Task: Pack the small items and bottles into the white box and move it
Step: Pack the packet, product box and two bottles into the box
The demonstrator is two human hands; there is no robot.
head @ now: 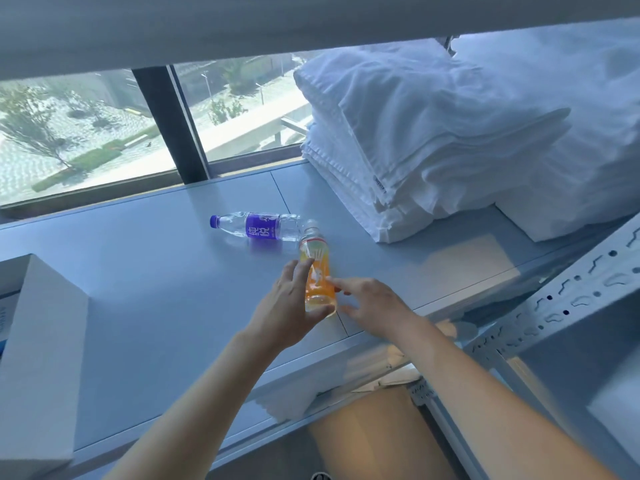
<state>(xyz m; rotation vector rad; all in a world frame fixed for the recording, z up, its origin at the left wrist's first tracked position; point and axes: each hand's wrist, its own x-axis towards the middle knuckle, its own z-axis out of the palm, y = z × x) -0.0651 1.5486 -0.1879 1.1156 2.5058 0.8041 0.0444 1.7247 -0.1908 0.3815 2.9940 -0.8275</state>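
The orange bottle (318, 271) is lying on the surface (156, 271), long axis running near-to-far, cap at the far end. It's flanked by both hands: left hand (287, 303) wrapped loosely on its left side, right hand (370, 303) spread beside it. White box (38, 358) is parked far left.

A stack of folded white towels (433, 140) sits at the right of the grey shelf (156, 271), against the window (86, 133) — trees and paving outside. Below the shelf lies a brown surface (374, 434) — possibly a cardboard carton. A perforated metal upright (571, 292) stands at right.
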